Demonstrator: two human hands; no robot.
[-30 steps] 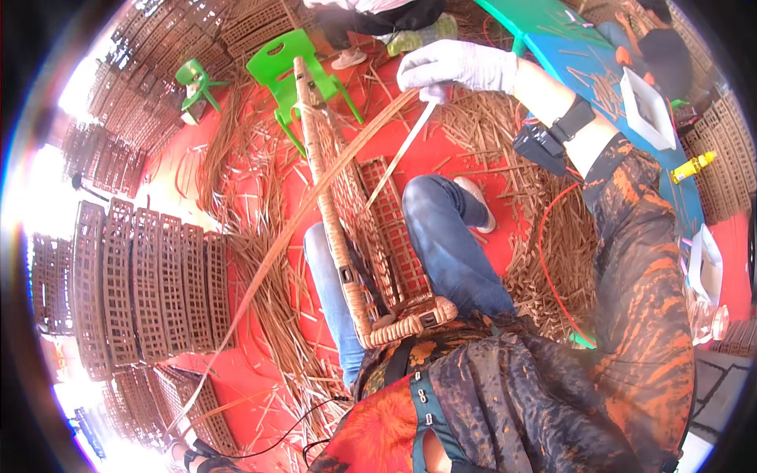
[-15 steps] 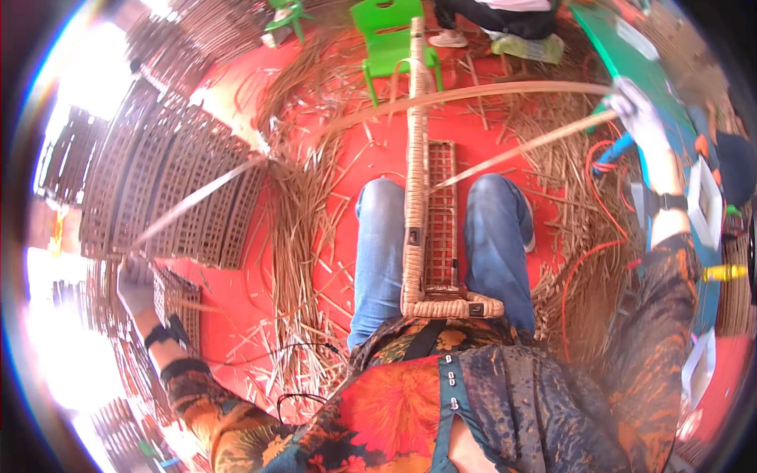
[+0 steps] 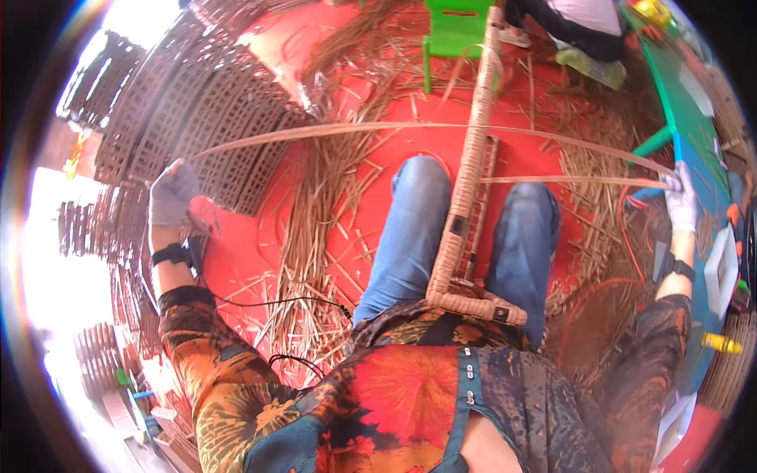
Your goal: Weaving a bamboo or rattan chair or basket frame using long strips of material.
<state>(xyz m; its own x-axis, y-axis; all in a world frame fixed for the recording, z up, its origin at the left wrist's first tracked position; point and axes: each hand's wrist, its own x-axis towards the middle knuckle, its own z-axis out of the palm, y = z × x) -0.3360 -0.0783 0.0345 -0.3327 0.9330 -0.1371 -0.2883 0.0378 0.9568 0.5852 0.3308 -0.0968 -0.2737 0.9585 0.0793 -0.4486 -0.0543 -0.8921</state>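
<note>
Two gloved hands, left hand point(image 3: 172, 193) at 9 o'clock and right hand point(image 3: 680, 195) at 3 o'clock, are each closed on an end of one long strip point(image 3: 410, 126), which runs crosswise over the frame point(image 3: 467, 181) between the knees.

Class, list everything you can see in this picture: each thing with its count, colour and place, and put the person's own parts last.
Rattan strip: one, pale tan, stretched wide between both hands.
Woven frame: one, tan, upright between the knees.
Woven panels: several stacks, brown, upper left.
Loose cane scraps: many, straw-coloured, on the red floor.
Small chair: one, green, top centre.
Green table: one, right edge.
Another person: one, dark clothes, top right.
Black cable: one, on the floor by the left leg.
Jeans: blue, centre.
Left hand: grey glove, shut on the strip's end.
Right hand: white glove, gripping the strip at right.
</note>
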